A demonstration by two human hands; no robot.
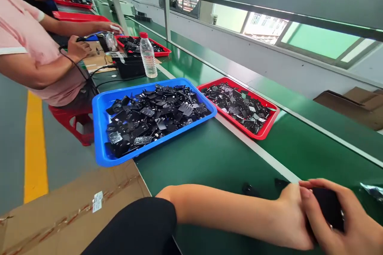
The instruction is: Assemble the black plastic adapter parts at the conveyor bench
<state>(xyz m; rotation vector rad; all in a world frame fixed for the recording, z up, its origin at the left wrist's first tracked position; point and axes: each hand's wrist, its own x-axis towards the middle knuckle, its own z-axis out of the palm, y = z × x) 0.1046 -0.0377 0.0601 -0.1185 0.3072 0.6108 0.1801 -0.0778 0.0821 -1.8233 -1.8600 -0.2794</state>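
Observation:
At the lower right, my left hand [295,217] and my right hand [347,219] meet around a black plastic part [329,207]. The fingers of my right hand are bent over its face and edge. My left hand is closed against its near side, its fingers mostly hidden. Smooth and dark, the part shows little detail of its exact kind. Just beyond my left wrist, a small black piece [248,189] lies on the green table [209,155], and another dark piece [281,183] is partly covered by my hand.
A blue tray [100,135] and a red tray [263,132] hold many black parts. Behind them stand a water bottle [149,57] and a black box [130,67] with cables. A co-worker in pink [26,28] sits at left. A cardboard box [74,211] is below; shiny film [372,191] lies right.

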